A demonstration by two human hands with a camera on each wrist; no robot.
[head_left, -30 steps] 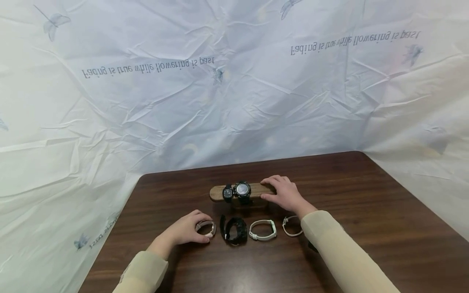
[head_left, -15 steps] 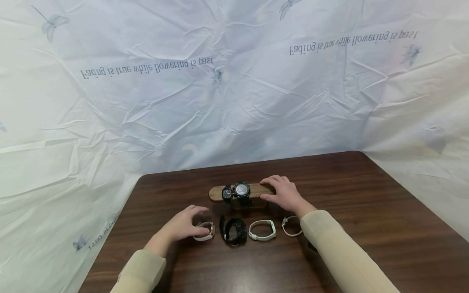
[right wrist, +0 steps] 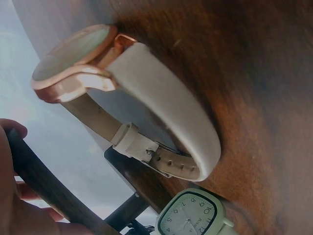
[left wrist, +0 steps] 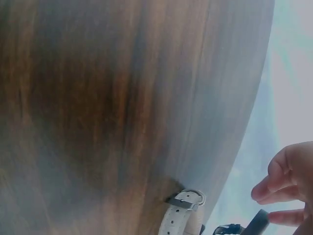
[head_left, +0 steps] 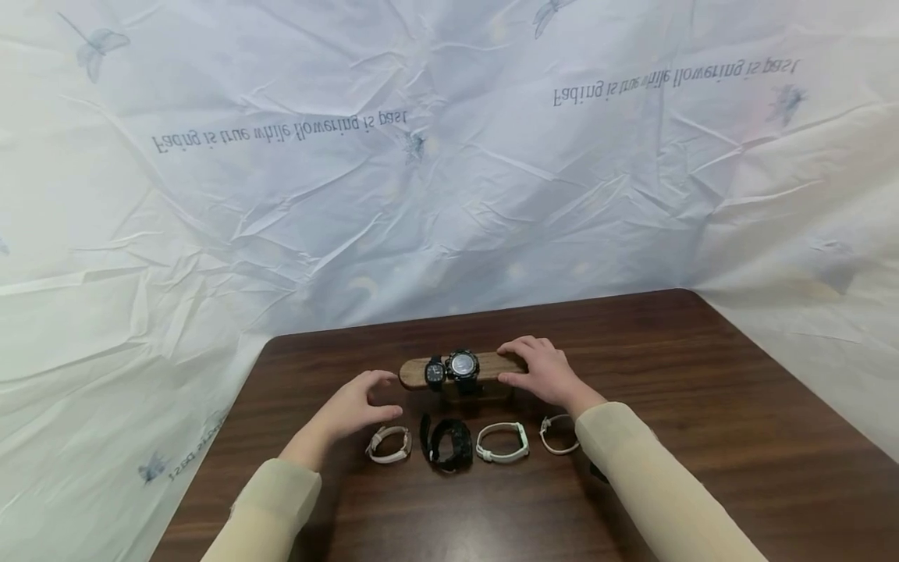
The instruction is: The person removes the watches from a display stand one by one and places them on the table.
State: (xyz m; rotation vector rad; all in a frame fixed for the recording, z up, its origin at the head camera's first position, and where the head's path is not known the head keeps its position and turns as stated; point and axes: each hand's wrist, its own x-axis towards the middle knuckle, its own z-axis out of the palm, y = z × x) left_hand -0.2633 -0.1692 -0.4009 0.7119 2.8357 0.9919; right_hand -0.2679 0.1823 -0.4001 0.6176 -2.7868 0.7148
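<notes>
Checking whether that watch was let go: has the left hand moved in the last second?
Yes. The left hand has lifted off the beige strap watch and moved away from the person, toward the wooden watch stand; that watch lies on the table.

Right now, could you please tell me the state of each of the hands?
Left hand: open, holding nothing, above the beige watch.
Right hand: gripping the wooden stand.
</notes>
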